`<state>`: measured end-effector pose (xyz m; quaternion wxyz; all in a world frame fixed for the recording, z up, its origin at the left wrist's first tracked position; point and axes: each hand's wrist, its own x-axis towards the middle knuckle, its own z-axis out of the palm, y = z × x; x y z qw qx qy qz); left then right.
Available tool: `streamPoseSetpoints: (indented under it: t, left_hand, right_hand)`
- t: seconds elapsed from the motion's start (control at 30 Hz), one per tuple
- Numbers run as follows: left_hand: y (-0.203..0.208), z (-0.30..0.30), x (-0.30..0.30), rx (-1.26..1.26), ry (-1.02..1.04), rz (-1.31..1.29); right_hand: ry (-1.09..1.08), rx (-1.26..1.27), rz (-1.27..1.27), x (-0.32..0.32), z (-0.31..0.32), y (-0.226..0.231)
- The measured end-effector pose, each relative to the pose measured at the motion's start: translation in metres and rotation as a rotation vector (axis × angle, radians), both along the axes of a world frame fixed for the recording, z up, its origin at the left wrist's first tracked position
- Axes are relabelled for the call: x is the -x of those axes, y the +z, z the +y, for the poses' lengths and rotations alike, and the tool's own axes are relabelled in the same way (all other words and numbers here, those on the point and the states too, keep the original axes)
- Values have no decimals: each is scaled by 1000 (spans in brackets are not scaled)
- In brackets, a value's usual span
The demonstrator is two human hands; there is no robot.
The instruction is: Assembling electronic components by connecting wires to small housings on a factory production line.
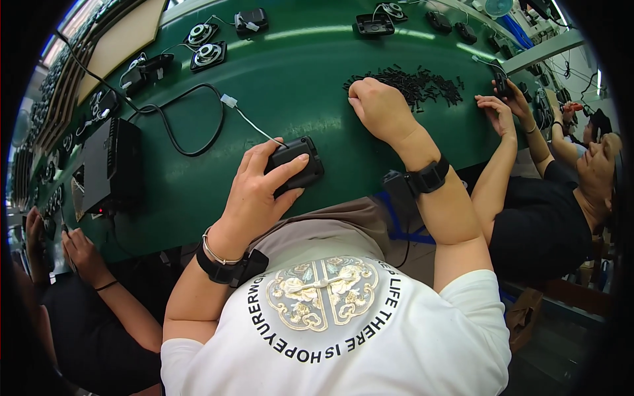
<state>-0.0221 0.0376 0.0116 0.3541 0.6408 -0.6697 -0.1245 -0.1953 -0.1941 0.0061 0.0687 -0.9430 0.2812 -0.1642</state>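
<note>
My left hand (259, 185) lies closed round a black plastic speaker box (298, 166) on the green table, thumb along its near side and fingers over its top and left. From the box a thin white cable (259, 125) runs up to a white connector (228, 100). My right hand (383, 109) is at the left edge of a loose pile of small black screws (422, 86). Its fingers are curled and pressed together; the fingertips are turned away, so whatever they pinch is hidden.
A black power box (111, 168) with a thick black cord (177, 142) stands left. Round speaker drivers (207, 55) and black housings (251, 22) lie along the far side. Co-workers' hands (498, 112) work at the right, and others (82, 254) at the left.
</note>
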Motion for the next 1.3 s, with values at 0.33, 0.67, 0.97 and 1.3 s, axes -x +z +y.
streamPoseSetpoints:
  t: [0.33, 0.67, 0.97, 1.3]
  left_hand:
    - [-1, -3, -2, 27, -8, 12]
    - [-1, -3, 2, 17, -6, -6]
    - [-4, -3, -1, 7, 0, -3]
    - [-5, -4, -2, -2, 24, 16]
  right_hand:
    - [189, -1017, -363, 18, 92, 26]
    - [321, -516, -437, 17, 101, 0]
    - [-37, -524, -490, 62, 86, 7]
    - [13, -203, -369, 62, 80, -4]
